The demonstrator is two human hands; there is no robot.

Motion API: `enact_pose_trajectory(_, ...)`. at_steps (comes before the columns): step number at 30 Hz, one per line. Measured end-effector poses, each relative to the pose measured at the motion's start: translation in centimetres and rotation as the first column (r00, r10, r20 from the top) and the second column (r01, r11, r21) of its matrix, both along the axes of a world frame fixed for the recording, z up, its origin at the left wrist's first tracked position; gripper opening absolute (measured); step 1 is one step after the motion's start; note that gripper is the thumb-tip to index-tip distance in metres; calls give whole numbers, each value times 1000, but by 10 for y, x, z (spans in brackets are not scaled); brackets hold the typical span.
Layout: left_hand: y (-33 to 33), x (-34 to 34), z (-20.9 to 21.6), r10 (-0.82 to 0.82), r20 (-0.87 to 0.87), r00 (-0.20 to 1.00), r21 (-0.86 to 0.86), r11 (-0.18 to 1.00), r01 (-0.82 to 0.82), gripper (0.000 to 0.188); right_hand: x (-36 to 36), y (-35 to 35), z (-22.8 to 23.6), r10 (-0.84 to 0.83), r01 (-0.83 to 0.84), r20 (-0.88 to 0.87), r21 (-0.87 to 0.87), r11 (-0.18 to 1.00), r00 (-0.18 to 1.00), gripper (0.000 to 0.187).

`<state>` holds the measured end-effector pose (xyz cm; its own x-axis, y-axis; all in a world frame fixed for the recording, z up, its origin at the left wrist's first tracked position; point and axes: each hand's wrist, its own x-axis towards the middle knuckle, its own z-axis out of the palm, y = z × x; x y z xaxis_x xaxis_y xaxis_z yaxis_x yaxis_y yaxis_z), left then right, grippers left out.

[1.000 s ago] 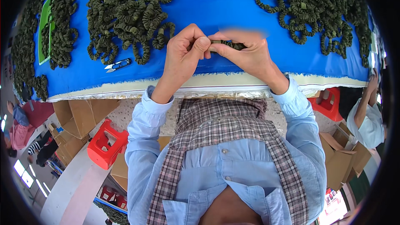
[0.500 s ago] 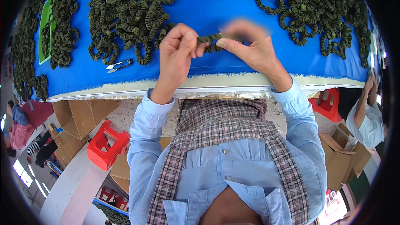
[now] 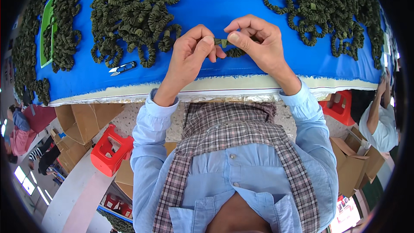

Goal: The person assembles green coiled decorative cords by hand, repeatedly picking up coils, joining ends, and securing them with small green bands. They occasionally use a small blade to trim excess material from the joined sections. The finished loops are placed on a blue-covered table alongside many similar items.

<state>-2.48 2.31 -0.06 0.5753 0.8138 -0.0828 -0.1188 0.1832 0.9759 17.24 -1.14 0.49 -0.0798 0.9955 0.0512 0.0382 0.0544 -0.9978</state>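
Note:
Over the near part of the blue-covered table, both hands hold a dark green gathered fabric ring, a scrunchie (image 3: 235, 53). A flat piece of its fabric shows between my fingertips. My left hand (image 3: 189, 54) is closed, its thumb and forefinger pinching the left end of that piece. On the other side, my right hand (image 3: 261, 43) pinches the scrunchie by thumb and curled fingers, with its forefinger raised above. Part of the ring is hidden behind the right fingers. To the left of my left hand lies a pile of similar scrunchies (image 3: 133, 17).
Thread snips (image 3: 123, 68) lie left of my hands, near the table edge. More scrunchies (image 3: 321, 11) are heaped at the right, and others around a green tray (image 3: 46, 30) at far left. Red stools (image 3: 111, 149) and cardboard boxes (image 3: 351, 164) stand below. A person (image 3: 379, 121) is at right.
My left hand has moved slightly right, toward the right hand. The right forefinger, blurred before, is now sharp and raised, and less of the scrunchie's gathered part shows between my hands.

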Motion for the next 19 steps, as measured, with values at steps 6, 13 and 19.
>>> enact_pose_trajectory(6, 4, 5, -10, 38, 102, 994, -33, 999, -35, 22, -4, -1, 0, -40, 38, 42, 52, 998, 998, 14)
enact_pose_trajectory(13, 2, 12, -1, 38, -145, 989, 148, 989, -16, 14, -2, 1, 1, -1, -7, -142, -56, 998, 990, 17)
enact_pose_trajectory(19, 4, 8, -17, 40, -55, 998, 59, 998, -37, 19, 4, 3, 0, -11, -16, -220, -120, 993, 975, 20)
